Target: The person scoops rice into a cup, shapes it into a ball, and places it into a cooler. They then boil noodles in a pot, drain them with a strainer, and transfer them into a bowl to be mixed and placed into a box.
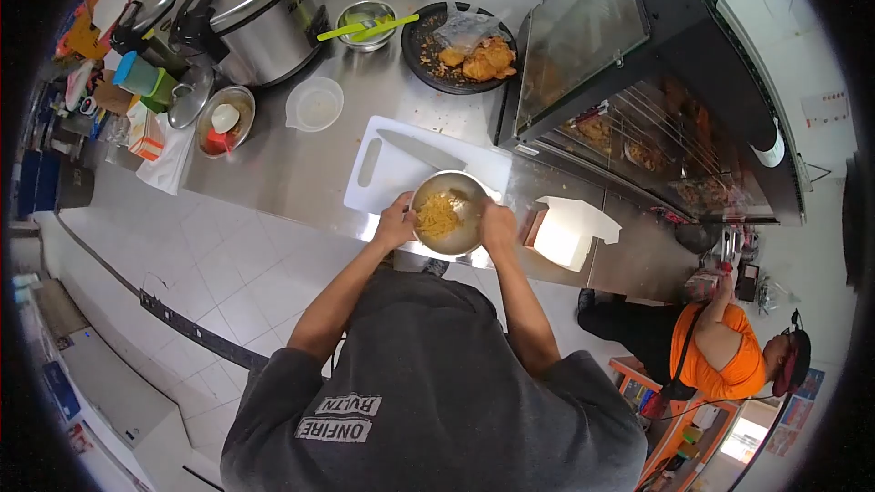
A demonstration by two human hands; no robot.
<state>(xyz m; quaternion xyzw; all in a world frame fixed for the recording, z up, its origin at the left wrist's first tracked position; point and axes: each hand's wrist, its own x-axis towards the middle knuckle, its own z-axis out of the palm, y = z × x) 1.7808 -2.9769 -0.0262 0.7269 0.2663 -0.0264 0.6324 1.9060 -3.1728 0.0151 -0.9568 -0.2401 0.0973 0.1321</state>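
Note:
Between both hands is a metal mixing bowl (473, 235) with a heap of yellow food pieces (437, 216) inside, mostly toward its left side. My left hand (396, 222) grips the bowl's left rim, fingers closed on it. On the opposite rim my right hand (497, 227) does the same. The bowl overlaps the lower edge of a white cutting board (365, 189), where a large knife (421, 149) lies slanted, its handle end hidden behind the bowl. Just right of my right hand stands an open white takeaway box (562, 235).
A black plate (428, 71) holds fried food and a plastic bag. Nearby are a small steel bowl (365, 14) with green tongs, a white plastic bowl (314, 104) and large cookers (264, 23). A glass display warmer (638, 118) stands right; a person in orange (729, 355) works beyond.

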